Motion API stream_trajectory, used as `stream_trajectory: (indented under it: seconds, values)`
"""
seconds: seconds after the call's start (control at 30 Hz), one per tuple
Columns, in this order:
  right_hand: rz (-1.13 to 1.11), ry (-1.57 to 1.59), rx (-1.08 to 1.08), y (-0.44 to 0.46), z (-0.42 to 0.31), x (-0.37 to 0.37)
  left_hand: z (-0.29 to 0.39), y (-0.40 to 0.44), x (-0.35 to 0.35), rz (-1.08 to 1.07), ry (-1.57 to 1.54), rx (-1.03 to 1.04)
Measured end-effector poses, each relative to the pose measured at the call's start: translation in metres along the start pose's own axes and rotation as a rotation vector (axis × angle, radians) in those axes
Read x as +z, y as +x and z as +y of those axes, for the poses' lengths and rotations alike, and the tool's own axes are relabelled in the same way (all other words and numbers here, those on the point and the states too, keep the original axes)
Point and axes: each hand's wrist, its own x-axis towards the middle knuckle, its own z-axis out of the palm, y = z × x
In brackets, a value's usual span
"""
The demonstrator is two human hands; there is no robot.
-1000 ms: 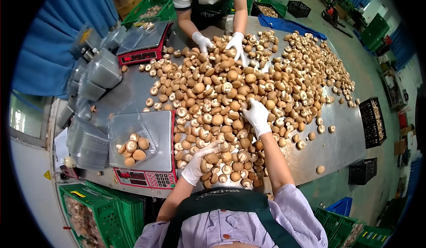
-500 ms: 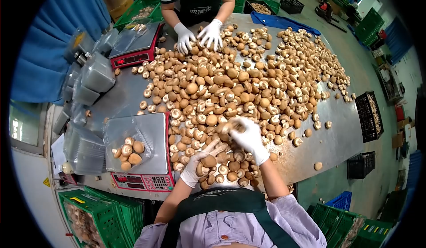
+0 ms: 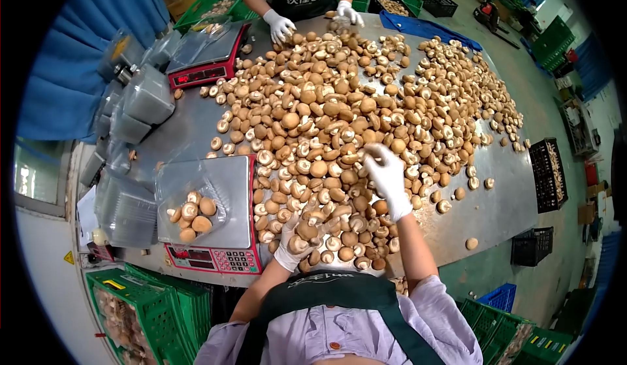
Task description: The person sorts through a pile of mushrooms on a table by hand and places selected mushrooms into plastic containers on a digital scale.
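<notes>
A broad heap of brown mushrooms (image 3: 346, 113) covers the middle of the metal table. My left hand (image 3: 292, 242), white-gloved, is closed around mushrooms low on the near side of the heap. Over the heap, up and to the right, my right hand (image 3: 386, 174) has its fingers apart, close to the mushrooms, with nothing seen in it. A clear plastic tray (image 3: 219, 211) holding several mushrooms rests on the near scale (image 3: 235, 189), left of the heap.
Across the table a co-worker's gloved hands (image 3: 279, 27) touch the far edge of the heap. A second scale (image 3: 206, 71) and stacked clear trays (image 3: 127, 215) stand left. Green crates (image 3: 153, 300) sit below left, black crates (image 3: 547, 175) at right.
My right hand has moved up and away from my left hand, its fingers parting. My left hand stays near the front edge. The co-worker's hands have shifted to the far edge and apart.
</notes>
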Motion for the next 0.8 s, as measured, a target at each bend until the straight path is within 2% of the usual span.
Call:
stream_trajectory:
  seconds: [0.07,0.13,0.2,0.27,0.33,0.4,0.43,0.47,0.53,0.57,0.6,0.7,0.73,0.8]
  values:
    - [0.008,-0.092,0.111,0.026,0.011,-0.005,-0.004,0.007,0.025,-0.009,-0.106,0.024]
    - [-0.041,-0.407,0.072,0.042,0.035,0.002,0.002,0.004,0.026,0.151,0.131,0.084]
    - [-0.082,-0.427,0.108,0.045,0.032,0.01,0.005,0.008,0.025,0.245,0.096,0.07]
    - [0.039,-0.556,-0.037,0.043,0.04,0.024,0.009,0.006,0.026,0.213,0.055,0.045]
    - [0.081,-0.446,-0.133,0.045,0.051,0.036,0.01,0.003,0.029,0.189,0.02,0.013]
    - [-0.01,-0.514,-0.124,0.046,0.043,0.041,0.003,0.005,0.045,0.303,0.055,0.079]
    - [-0.057,-0.537,-0.077,0.049,0.041,0.044,-0.002,0.005,0.06,0.43,0.11,0.1]
    - [-0.056,-0.53,-0.077,0.048,0.036,0.046,0.003,0.003,0.048,0.359,0.103,0.07]
    - [-0.229,-0.495,-0.072,0.045,0.019,0.045,0.012,0.001,0.031,0.293,0.087,0.014]
    - [-0.258,-0.492,-0.141,0.038,0.015,0.044,0.012,0.0,0.032,0.294,0.088,0.014]
    - [-0.284,-0.344,-0.171,0.031,0.015,0.044,0.013,0.0,0.034,0.28,0.12,0.035]
    - [-0.436,-0.493,-0.036,0.006,-0.013,0.027,0.015,0.0,0.04,0.259,0.115,0.079]
    - [-0.659,-0.437,0.103,0.003,-0.03,0.016,0.017,-0.001,0.042,0.259,0.08,0.103]
    - [-0.617,-0.301,-0.175,-0.012,-0.003,0.011,0.019,-0.004,0.043,0.261,0.087,0.12]
